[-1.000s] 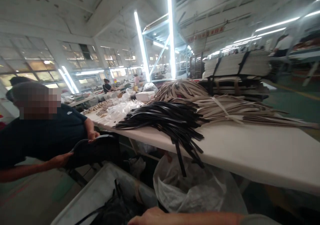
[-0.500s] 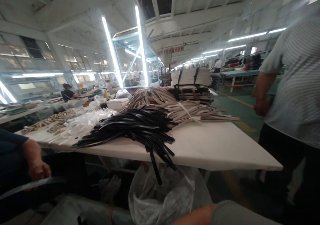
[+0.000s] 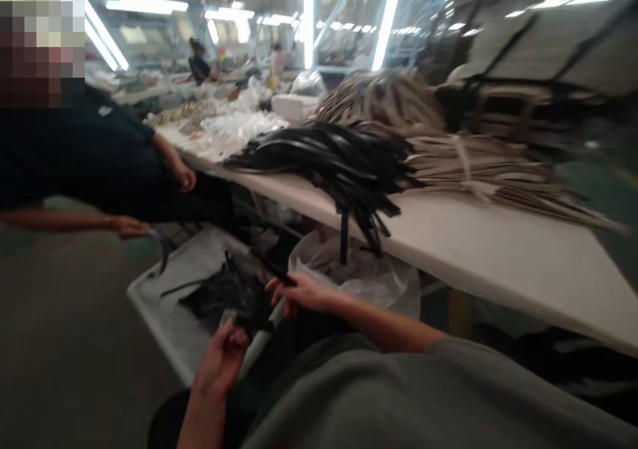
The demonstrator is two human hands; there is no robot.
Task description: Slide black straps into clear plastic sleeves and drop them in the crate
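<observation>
My left hand is closed, at the lower middle of the head view, on a short black strip pointing right. Up and to its right, my right hand has its fingers round a thin black strap; motion smears the fingers. Both hands are at the near edge of a pale tray, where a heap of black straps lies. On the table behind, a big bundle of black straps droops over the front edge.
A white table bears tied beige straps, clear plastic bags and a white box. Below its edge stands a plastic-lined sack. At left, a co-worker holds a curved dark strip.
My view has swung left and down. Both my hands and the tray with black straps now show; the person at the right is out of view, and the co-worker at left shows more fully.
</observation>
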